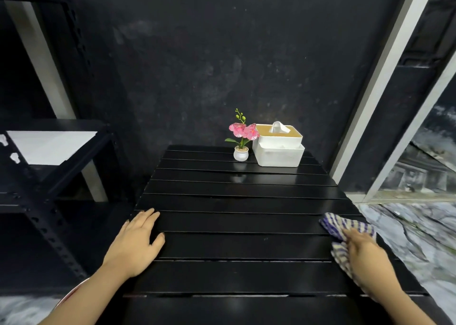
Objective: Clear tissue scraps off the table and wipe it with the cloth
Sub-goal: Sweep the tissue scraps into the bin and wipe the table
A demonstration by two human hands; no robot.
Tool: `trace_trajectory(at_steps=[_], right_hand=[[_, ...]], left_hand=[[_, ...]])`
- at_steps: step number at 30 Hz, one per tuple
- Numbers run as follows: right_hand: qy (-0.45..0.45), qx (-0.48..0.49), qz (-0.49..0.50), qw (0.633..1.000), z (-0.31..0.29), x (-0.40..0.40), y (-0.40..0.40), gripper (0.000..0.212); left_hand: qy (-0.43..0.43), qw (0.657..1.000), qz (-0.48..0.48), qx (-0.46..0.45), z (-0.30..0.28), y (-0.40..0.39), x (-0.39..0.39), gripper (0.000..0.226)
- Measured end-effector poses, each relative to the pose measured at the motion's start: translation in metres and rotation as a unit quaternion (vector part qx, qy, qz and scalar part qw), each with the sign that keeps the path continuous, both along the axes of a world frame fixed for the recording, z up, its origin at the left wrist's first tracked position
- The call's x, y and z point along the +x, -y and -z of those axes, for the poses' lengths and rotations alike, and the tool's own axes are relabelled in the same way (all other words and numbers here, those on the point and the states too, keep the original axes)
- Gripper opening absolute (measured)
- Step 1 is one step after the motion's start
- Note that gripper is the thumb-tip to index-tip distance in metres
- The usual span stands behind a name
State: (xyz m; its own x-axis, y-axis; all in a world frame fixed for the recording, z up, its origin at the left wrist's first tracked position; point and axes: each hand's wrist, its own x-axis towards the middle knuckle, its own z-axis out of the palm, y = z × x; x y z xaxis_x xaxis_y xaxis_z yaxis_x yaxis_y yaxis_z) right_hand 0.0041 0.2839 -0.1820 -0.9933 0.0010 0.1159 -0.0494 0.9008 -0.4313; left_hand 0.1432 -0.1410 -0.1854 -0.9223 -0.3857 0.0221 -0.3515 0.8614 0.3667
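Observation:
A black slatted table fills the middle of the view. My right hand presses a blue-and-white checked cloth flat against the table near its right edge; the cloth sticks out ahead of and beside my fingers. My left hand lies palm down on the table's left edge, fingers together, holding nothing. No tissue scraps show on the slats.
At the table's far end stand a white tissue box with a tissue poking out and a small white pot of pink flowers. A black metal shelf rack stands to the left. Marbled floor lies to the right.

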Motion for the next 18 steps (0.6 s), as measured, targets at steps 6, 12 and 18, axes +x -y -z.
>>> trace_trajectory(at_steps=[6, 12, 18], right_hand=[[0.009, -0.009, -0.033, 0.999, -0.009, -0.029, 0.055, 0.029], [0.011, 0.018, -0.159, 0.987, 0.003, -0.037, 0.148, 0.052], [0.001, 0.032, -0.249, 0.968, 0.011, -0.015, 0.225, 0.044]], left_hand=[[-0.006, 1.0, 0.001, -0.01, 0.003, 0.0, -0.002, 0.06], [-0.007, 1.0, 0.004, -0.008, 0.003, 0.001, -0.003, 0.06], [-0.007, 1.0, 0.001, -0.008, 0.004, 0.001, -0.002, 0.06]])
